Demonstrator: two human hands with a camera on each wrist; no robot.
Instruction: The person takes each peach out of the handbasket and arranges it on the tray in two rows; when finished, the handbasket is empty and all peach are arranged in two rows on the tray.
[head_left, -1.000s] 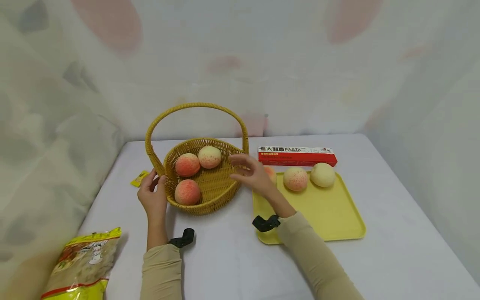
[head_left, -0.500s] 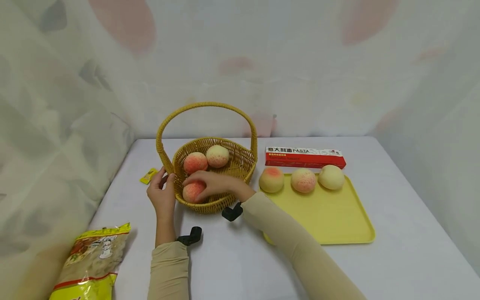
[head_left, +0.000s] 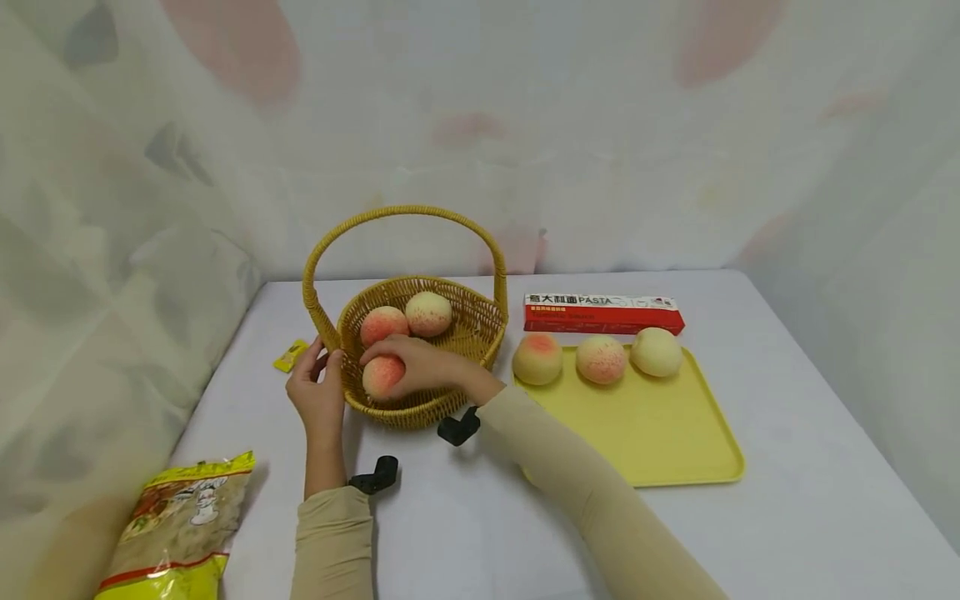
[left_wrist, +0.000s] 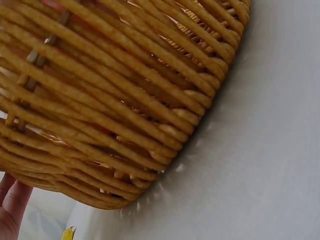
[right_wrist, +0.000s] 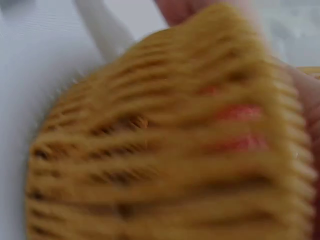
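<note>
A wicker basket (head_left: 420,414) with a tall arched handle stands left of centre. My left hand (head_left: 318,402) holds its left rim at the foot of the handle; fingertips (left_wrist: 19,195) show against the weave in the left wrist view. Inside the basket, my right hand (head_left: 423,367) grips a red-flecked peach (head_left: 381,379) from above, its fingers curled over it. Behind that lie a pinkish-red peach (head_left: 385,323) and a pale speckled peach (head_left: 429,314). The right wrist view is blurred, with the basket wall (right_wrist: 150,170) hiding most of the hand.
Right of the basket lies a yellow tray (head_left: 645,442), with three peaches (head_left: 601,359) along its far edge. A red pasta box (head_left: 603,318) sits behind it. A small yellow packet (head_left: 290,356) lies left of the basket, and a food bag (head_left: 180,525) at the near left.
My right hand has moved left from above the basket's right side down into it and taken hold of the front peach, which is now slightly raised. My left hand stays at the rim.
</note>
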